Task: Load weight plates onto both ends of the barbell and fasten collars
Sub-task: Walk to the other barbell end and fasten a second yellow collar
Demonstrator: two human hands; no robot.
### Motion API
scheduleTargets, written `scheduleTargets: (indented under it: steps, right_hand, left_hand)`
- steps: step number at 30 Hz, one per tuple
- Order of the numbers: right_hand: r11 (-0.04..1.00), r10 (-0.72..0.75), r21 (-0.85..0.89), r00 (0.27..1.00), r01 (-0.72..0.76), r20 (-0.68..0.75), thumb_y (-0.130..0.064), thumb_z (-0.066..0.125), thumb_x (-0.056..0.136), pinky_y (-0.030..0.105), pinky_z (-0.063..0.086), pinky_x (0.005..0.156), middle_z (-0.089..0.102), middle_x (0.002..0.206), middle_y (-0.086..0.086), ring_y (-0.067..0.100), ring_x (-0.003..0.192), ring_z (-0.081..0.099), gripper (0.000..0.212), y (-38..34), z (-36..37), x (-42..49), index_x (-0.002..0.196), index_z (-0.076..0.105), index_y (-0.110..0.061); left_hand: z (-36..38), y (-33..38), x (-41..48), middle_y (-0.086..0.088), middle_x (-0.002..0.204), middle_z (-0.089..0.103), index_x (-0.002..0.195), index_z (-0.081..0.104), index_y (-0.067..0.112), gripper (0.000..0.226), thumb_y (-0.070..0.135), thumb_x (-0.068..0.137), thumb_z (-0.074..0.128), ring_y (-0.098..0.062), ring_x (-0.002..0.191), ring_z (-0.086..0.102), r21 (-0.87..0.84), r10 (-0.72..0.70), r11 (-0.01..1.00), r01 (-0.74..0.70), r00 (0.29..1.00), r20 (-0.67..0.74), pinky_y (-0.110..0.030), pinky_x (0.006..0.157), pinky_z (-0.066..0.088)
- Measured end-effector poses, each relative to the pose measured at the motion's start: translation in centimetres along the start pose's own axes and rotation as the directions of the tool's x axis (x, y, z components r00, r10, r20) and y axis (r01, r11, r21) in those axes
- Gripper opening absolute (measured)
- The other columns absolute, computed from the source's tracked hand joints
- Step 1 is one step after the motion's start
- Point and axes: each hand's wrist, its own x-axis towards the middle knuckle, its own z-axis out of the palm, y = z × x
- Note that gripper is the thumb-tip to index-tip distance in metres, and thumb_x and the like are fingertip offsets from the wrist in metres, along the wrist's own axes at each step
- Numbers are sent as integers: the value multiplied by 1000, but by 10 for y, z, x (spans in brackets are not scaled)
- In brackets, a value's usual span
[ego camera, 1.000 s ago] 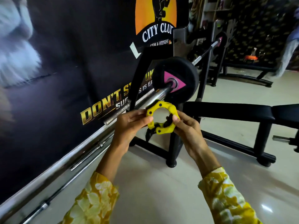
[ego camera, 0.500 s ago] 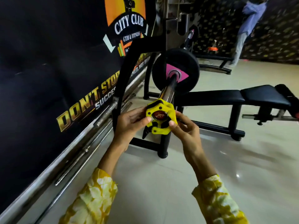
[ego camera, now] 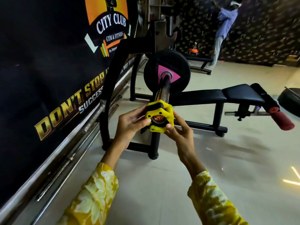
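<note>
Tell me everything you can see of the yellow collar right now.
The yellow collar is a chunky, faceted ring that looks like plastic, with black inserts and small holes on its face. It sits on the tip of the barbell sleeve, whose end cap shows through its bore, well short of the black plate. The left hand and right hand pinch it from either side. A black lever hangs below, apparently unlatched.

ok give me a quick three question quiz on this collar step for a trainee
1. True or false: the yellow collar is already pushed up against the black weight plate.
2. Multiple choice: which hand grips the collar? A) left hand only B) right hand only C) both
3. Fill in: the collar sits at the near ___ of the barbell sleeve.

Key: 1 false, bare sleeve shows between them; 2 C; 3 end
</note>
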Motion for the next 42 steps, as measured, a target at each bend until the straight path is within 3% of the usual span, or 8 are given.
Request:
scheduleTargets:
  steps: [5, 10, 16, 21, 31, 35, 38, 42]
  right_hand:
    - [998, 39, -45, 999, -37, 36, -5, 58, 85, 31, 56, 82, 72, 96, -15, 12, 94, 67, 54, 2, -3, 13, 137, 42, -10]
    - [996, 88, 0, 996, -88, -21, -14, 51, 93, 23, 55, 68, 60, 124, 11, 25, 108, 61, 46, 3, -2, 44, 138, 40, -16]
    - [972, 186, -103, 963, -209, -197, -23, 51, 94, 42, 53, 78, 62, 91, 12, 26, 85, 58, 19, -3, 2, 107, 102, 65, -13]
    - [911, 299, -183, 896, -370, -329, -75, 56, 65, 47, 58, 69, 69, 93, 21, 30, 81, 68, 79, -18, -4, 172, 89, 66, -1]
    - [889, 432, 223, 894, -400, -118, -42, 64, 83, 34, 58, 57, 63, 114, 26, 33, 87, 67, 64, 9, -19, 240, 122, 50, 6]
    - [870, 459, 225, 888, -440, -40, -47, 55, 87, 29, 58, 60, 68, 100, 14, 21, 81, 70, 58, 17, -26, 241, 118, 58, 2]
    - [849, 484, 246, 875, -467, -11, -46, 49, 90, 25, 55, 53, 69, 90, 10, 16, 70, 69, 52, 23, -30, 244, 112, 60, 0]
    - [838, 501, 271, 865, -473, -39, -35, 47, 94, 22, 52, 45, 71, 61, 3, 12, 55, 68, 34, 20, -33, 247, 88, 62, -6]
  left_hand:
    - [-10, -7, 22, 10, 104, 71, 122, 54, 11, 66, 15, 60, 77, -7, 102, 64, -24, -68, 997, 69, 997, 47, -16, 81, 49]
    - [1, -22, 57, 9, 101, 67, 127, 50, 2, 43, 0, 85, 58, 1, 91, 63, 63, -56, 996, 58, 998, -35, -15, 81, 48]
    - [20, -35, 126, -2, 94, 62, 116, 61, -4, 31, 7, 87, 62, 5, 71, 58, 181, -54, 980, 79, 989, -139, -8, 64, 44]
    - [24, -48, 182, -20, 114, 62, 117, 57, -8, 39, -1, 80, 66, -20, 98, 59, 259, -22, 963, 70, 983, -184, -37, 93, 49]
    - [34, -60, 234, -4, 117, 61, 120, 60, 2, 49, 19, 77, 75, -11, 107, 54, 494, 112, 869, 31, 960, -257, -16, 90, 39]
    - [19, -81, 219, -8, 109, 65, 117, 60, 1, 52, 27, 74, 76, -19, 100, 60, 183, -48, 970, 159, 866, -498, -27, 87, 48]
    - [17, -77, 216, -7, 91, 66, 112, 59, 2, 27, 18, 90, 59, -15, 75, 66, -194, -357, 932, 306, 868, -344, -22, 63, 55]
    - [24, -68, 226, -1, 85, 65, 109, 60, 9, 18, 14, 93, 54, -6, 61, 66, -172, -351, 935, 311, 888, -298, -17, 51, 52]
